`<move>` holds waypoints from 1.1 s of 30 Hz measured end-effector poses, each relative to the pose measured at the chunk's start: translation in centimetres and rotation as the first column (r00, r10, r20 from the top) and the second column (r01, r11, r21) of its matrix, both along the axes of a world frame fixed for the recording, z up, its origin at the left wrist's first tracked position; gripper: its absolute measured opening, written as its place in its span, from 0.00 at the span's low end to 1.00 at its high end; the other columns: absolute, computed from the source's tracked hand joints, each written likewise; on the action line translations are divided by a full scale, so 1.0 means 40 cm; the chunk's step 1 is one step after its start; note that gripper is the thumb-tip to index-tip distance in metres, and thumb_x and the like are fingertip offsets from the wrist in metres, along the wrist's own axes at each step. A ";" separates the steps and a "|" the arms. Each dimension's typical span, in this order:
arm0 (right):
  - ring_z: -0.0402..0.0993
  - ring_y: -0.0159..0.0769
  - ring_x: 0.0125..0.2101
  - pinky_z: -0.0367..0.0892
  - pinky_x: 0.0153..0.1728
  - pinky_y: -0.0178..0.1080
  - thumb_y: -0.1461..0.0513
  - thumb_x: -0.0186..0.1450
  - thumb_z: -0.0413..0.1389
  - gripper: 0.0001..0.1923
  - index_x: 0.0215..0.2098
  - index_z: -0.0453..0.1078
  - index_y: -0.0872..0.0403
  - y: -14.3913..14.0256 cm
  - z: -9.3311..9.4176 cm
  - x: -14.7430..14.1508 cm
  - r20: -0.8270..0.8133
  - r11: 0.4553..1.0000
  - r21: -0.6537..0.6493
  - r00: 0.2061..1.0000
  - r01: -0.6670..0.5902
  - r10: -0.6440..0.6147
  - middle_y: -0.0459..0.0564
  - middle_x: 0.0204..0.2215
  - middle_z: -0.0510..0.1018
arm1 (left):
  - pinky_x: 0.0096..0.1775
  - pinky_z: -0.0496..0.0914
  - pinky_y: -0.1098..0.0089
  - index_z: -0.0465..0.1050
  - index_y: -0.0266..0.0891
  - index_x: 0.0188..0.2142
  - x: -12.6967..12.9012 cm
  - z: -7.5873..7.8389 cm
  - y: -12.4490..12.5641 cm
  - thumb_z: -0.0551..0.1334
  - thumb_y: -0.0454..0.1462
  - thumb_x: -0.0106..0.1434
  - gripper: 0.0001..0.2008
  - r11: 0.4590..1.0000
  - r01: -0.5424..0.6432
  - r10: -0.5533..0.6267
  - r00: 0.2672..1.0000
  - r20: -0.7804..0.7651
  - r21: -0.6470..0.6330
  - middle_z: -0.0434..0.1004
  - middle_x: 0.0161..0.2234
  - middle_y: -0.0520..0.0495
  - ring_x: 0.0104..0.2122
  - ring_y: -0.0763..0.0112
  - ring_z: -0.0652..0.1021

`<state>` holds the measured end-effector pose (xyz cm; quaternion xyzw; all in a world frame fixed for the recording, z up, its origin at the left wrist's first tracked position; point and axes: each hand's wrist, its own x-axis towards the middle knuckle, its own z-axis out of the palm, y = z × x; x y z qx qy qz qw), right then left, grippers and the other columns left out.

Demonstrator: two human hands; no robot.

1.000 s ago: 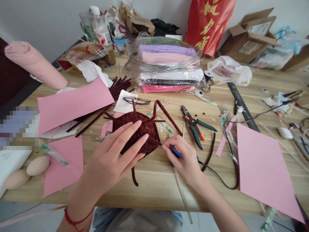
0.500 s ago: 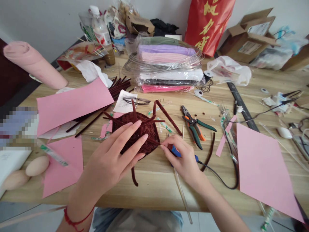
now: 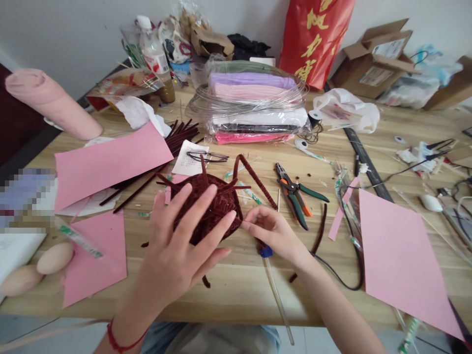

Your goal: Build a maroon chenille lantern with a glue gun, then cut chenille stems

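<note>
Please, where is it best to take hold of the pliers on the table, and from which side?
Probably by the two handles: the pliers lie flat with green and orange handles splayed toward the near right, jaws pointing away. Come from above on the near side, closing around both handles together.

Dark maroon pipe-cleaner weave under two bare hands

The woven piece (image 3: 216,206) is a round, fuzzy dark-maroon dome of chenille stems, lying on the wooden tabletop (image 3: 236,290) near the middle of its near edge. Loose stem ends stick out around it like spokes: several point toward the far edge, one long stem arches up and slopes down to the right, and one curls out toward the near edge. The left hand (image 3: 180,250) lies spread over its near-left side, fingers splayed on the weave. The right hand (image 3: 275,233) touches its right rim with pinched fingertips.
</note>
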<state>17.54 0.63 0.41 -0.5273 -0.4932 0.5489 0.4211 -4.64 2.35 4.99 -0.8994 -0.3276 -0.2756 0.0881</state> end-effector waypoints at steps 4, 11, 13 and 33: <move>0.65 0.29 0.25 0.63 0.27 0.34 0.50 0.60 0.63 0.16 0.29 0.68 0.53 0.005 0.010 0.006 -0.022 0.998 -0.041 0.999 -0.041 0.041 0.42 0.24 0.70 | 0.66 0.44 0.39 0.72 0.47 0.54 0.021 -0.009 -0.005 0.60 0.46 0.67 0.17 0.999 -0.006 0.009 0.998 -0.062 0.047 0.67 0.63 0.44 0.70 0.51 0.48; 0.65 0.28 0.27 0.62 0.28 0.34 0.49 0.55 0.66 0.20 0.32 0.66 0.53 0.018 0.014 -0.002 -0.113 0.987 -0.155 0.993 -0.041 0.024 0.42 0.28 0.70 | 0.66 0.45 0.39 0.73 0.42 0.51 0.023 -0.012 0.000 0.59 0.44 0.68 0.15 1.000 0.018 -0.017 0.999 -0.045 0.003 0.67 0.63 0.41 0.70 0.50 0.50; 0.64 0.26 0.24 0.61 0.27 0.33 0.48 0.54 0.67 0.22 0.32 0.65 0.53 0.024 0.019 -0.008 -0.126 0.972 -0.230 0.992 -0.044 0.015 0.40 0.26 0.69 | 0.67 0.43 0.40 0.73 0.42 0.50 0.022 -0.013 0.002 0.58 0.45 0.68 0.15 0.999 0.031 -0.030 0.999 -0.041 0.023 0.68 0.63 0.40 0.70 0.51 0.49; 0.62 0.25 0.20 0.60 0.22 0.33 0.46 0.49 0.68 0.24 0.27 0.65 0.54 0.038 0.050 -0.014 -0.083 0.947 -0.309 0.995 -0.081 0.058 0.39 0.21 0.67 | 0.66 0.49 0.40 0.71 0.43 0.54 0.006 -0.006 0.021 0.62 0.45 0.66 0.19 0.988 0.016 -0.007 0.998 -0.062 0.151 0.70 0.60 0.39 0.68 0.49 0.56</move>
